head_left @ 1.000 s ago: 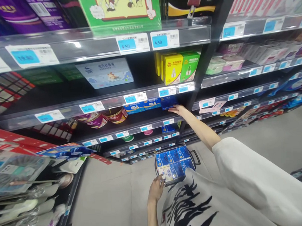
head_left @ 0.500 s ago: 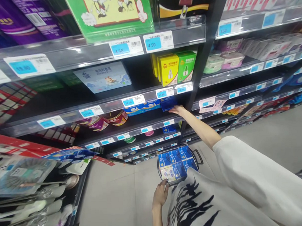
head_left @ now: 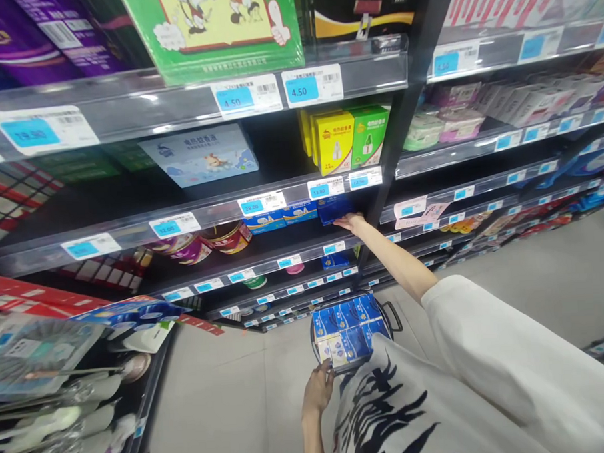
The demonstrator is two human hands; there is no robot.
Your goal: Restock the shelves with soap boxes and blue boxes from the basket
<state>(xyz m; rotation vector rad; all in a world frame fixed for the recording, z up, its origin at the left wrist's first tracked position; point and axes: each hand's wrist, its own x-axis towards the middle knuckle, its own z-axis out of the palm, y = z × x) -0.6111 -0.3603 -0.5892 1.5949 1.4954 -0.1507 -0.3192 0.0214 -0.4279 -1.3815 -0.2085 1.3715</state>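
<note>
My right hand (head_left: pixel 350 221) reaches out to a dark blue box (head_left: pixel 332 209) on a middle shelf and touches its front lower edge, fingers stretched flat. My left hand (head_left: pixel 319 388) hangs low by my hip, fingers curled round the rim of a black basket (head_left: pixel 393 314) filled with several blue boxes (head_left: pixel 350 326). More blue-and-white boxes (head_left: pixel 280 218) stand to the left of the dark blue box on the same shelf.
Black store shelves with blue price tags (head_left: pixel 325 187) run left to right. Yellow and green boxes (head_left: pixel 348 139) stand one shelf above my right hand. Round tins (head_left: pixel 210 239) sit to the left. A rack of packaged utensils (head_left: pixel 53 391) juts out at lower left. Grey floor lies below.
My right hand stays at the dark blue box. My left hand has shifted a little to the right along the basket rim. The view has drifted slightly.
</note>
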